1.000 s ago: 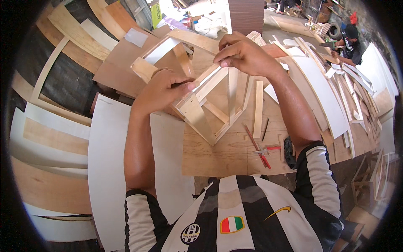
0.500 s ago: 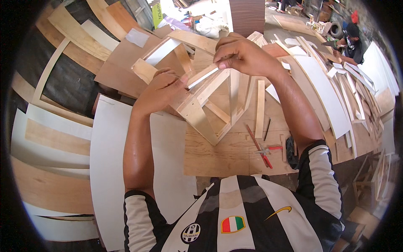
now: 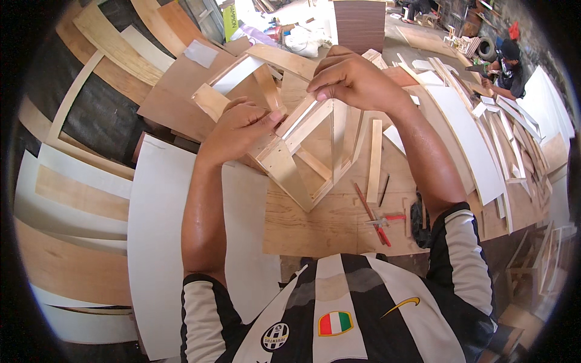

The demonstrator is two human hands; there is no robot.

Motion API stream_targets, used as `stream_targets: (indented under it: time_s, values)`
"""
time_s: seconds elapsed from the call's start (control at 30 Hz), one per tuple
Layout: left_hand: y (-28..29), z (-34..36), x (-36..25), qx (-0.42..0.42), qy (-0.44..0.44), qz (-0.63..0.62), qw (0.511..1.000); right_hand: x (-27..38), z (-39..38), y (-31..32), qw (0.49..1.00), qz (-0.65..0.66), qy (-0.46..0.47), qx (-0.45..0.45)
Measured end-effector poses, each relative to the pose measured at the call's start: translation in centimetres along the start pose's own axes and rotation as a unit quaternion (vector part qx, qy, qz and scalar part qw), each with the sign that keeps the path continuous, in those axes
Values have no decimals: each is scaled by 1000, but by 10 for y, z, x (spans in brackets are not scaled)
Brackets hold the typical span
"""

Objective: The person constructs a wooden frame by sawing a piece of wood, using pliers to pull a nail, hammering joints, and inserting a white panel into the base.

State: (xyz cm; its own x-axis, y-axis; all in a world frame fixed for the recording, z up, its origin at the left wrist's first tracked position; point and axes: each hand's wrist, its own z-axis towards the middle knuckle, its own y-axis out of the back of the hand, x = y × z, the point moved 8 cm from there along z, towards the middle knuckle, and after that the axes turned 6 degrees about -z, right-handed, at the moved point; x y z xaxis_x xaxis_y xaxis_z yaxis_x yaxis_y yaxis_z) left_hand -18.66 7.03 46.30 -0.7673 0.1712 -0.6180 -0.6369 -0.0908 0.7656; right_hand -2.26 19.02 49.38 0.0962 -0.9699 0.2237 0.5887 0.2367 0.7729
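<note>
A narrow wooden strip with a white face (image 3: 299,117) lies along the upper edge of a plywood frame (image 3: 315,161). My left hand (image 3: 242,124) pinches the strip's near end, thumb on top. My right hand (image 3: 347,81) pinches the far end. The frame is angled on the wooden worktop, with an inner crosspiece and nail or screw marks. Behind it is another open plywood frame (image 3: 219,106). To the right lie a loose wooden batten (image 3: 374,157), a pencil (image 3: 384,187), and red-handled tools (image 3: 378,225) beside a black object (image 3: 420,228).
Stacked curved panels (image 3: 72,275) fill the left. A white board (image 3: 155,254) adjoins the worktop (image 3: 311,239). Boards and offcuts (image 3: 463,145) crowd the right. A co-worker (image 3: 509,71) works at upper right, and white sacks (image 3: 305,39) sit at the back.
The strip tilted up with its white face showing half a second ago and now sits back against the frame's edge. My left hand has shifted slightly to the right.
</note>
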Motion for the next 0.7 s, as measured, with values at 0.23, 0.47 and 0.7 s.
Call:
stream_targets:
  time_s: [0.23,0.47,0.7]
  values:
    - [-4,1,-16,-35,-27,43,998,-4,-4,-4,1000,-18,-8,-6]
    - [-10,6,-38,-121,-12,-30,992,-8,-10,-7,1000,17,-6,-25]
    - [-14,9,-43,-130,-11,-13,991,-29,-30,-10,986,104,-61,-115]
